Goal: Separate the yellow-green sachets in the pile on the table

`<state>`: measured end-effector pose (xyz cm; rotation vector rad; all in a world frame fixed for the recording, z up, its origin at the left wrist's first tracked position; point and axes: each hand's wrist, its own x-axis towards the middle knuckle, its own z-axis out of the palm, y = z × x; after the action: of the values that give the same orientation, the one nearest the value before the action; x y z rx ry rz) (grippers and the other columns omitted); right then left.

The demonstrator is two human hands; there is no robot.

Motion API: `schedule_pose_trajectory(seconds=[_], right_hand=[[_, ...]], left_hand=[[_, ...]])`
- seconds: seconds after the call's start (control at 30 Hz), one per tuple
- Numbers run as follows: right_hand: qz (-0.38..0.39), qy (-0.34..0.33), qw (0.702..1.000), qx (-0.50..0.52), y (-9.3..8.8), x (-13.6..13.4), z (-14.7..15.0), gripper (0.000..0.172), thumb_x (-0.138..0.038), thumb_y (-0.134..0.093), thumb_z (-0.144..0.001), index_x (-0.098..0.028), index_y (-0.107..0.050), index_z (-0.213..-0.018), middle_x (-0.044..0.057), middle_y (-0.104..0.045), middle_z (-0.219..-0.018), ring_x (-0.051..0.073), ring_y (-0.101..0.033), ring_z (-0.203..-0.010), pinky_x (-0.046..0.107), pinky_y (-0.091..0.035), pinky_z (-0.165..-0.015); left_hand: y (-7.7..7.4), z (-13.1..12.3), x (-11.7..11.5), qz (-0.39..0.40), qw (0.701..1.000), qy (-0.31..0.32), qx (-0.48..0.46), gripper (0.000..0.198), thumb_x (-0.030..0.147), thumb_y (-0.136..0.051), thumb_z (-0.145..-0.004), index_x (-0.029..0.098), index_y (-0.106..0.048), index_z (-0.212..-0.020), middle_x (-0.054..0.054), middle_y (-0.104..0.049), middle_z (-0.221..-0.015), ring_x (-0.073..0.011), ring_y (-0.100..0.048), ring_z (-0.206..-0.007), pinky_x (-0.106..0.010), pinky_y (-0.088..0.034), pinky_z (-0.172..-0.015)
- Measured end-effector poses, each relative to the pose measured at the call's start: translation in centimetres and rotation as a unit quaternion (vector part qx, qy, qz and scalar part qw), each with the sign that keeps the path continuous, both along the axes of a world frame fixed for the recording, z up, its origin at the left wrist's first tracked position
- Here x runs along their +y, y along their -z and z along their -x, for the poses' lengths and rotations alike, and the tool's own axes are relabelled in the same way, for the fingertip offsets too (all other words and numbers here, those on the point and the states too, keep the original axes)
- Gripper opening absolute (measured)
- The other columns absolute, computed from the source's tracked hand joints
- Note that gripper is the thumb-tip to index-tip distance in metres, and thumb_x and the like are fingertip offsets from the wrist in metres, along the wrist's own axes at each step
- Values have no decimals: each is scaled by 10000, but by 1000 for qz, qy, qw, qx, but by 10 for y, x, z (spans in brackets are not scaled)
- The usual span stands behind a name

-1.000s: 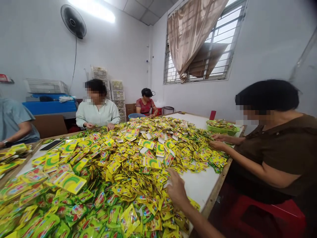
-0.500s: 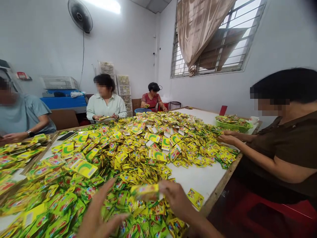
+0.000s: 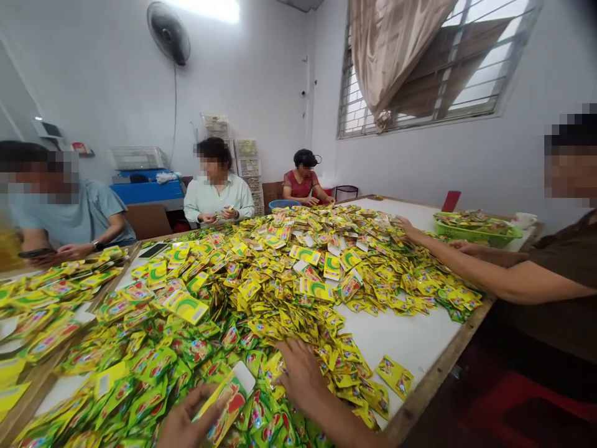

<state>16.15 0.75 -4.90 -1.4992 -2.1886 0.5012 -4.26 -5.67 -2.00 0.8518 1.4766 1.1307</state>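
Observation:
My left hand [image 3: 191,418] is closed around a small yellow-and-green carton [image 3: 227,404] with fruit pictures. The carton is tilted, with its white end flap standing open toward the upper right. To its right, my right hand [image 3: 298,372] reaches down onto the heap, fingers curled against the small packets. Its fingertips are hidden, so what they grip, if anything, does not show. Green packets [image 3: 156,367] lie around and beneath my left hand. Yellow packets [image 3: 321,336] are piled beyond and beside my right hand.
More cartons [image 3: 186,305] lie on the heap. A white tabletop [image 3: 387,333] with a wooden rim holds everything; a phone [image 3: 153,250] rests at its left. A green basket [image 3: 476,233] stands at the right. Several people sit around, one with an arm [image 3: 471,267] stretched over the heap.
The carton has passed from my right hand to my left, which was open and empty. My right hand has moved down onto the packets. The view has turned slightly left.

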Motion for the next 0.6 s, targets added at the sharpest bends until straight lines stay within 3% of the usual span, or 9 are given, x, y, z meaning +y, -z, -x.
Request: schedule_pose_trajectory(seconds=[0.07, 0.17, 0.27, 0.33, 0.43, 0.6], right_hand=[[15, 13, 999, 48, 7, -6, -2, 371, -133, -608, -633, -231, -544, -985, 52, -583, -958, 236, -491, -913, 308, -344, -772], [60, 41, 983, 166, 8, -7, -3, 189, -158, -561, -662, -225, -500, -829, -12, -542, -716, 174, -493, -691, 254, -334, -618], [74, 63, 942, 321, 2, -3, 6, 108, -255, -524, -726, -217, -440, -782, -49, -420, -616, 130, -411, -561, 231, -299, -534], [88, 25, 917, 388, -4, 0, 14, 127, -258, -530, -721, -210, -437, -794, -51, -401, -635, 120, -397, -572, 223, -303, -539], [135, -60, 917, 370, -10, 1, 22, 129, -179, -555, -667, -198, -480, -770, -56, -398, -630, 112, -382, -594, 213, -296, -554], [154, -121, 928, 317, -14, 4, 14, 150, -142, -583, -632, -196, -526, -760, -52, -432, -678, 116, -396, -668, 204, -297, -599]], left_hand=[[4, -1, 0, 4, 999, 11, -39, 339, 407, -794, -445, 176, -670, -661, -3, -712, -627, -204, -628, -552, -268, -508, -511], [7, -1, 0, 1, 998, -6, -56, 322, 394, -789, -467, 169, -664, -659, -10, -712, -608, -191, -629, -540, -248, -502, -515], [9, -1, -1, -11, 997, -38, -67, 304, 372, -792, -471, 172, -661, -658, -23, -718, -640, -202, -649, -581, -249, -507, -548], [10, -2, -1, -17, 995, -44, -83, 291, 352, -786, -493, 172, -663, -685, -32, -716, -657, -219, -660, -623, -271, -515, -581], [11, -2, -2, -25, 995, -38, -92, 294, 353, -778, -507, 156, -676, -699, -43, -713, -665, -223, -658, -630, -285, -515, -588], [9, -4, -4, -2, 994, -6, -109, 287, 364, -768, -525, 147, -687, -695, -41, -719, -650, -189, -639, -547, -262, -505, -548]])
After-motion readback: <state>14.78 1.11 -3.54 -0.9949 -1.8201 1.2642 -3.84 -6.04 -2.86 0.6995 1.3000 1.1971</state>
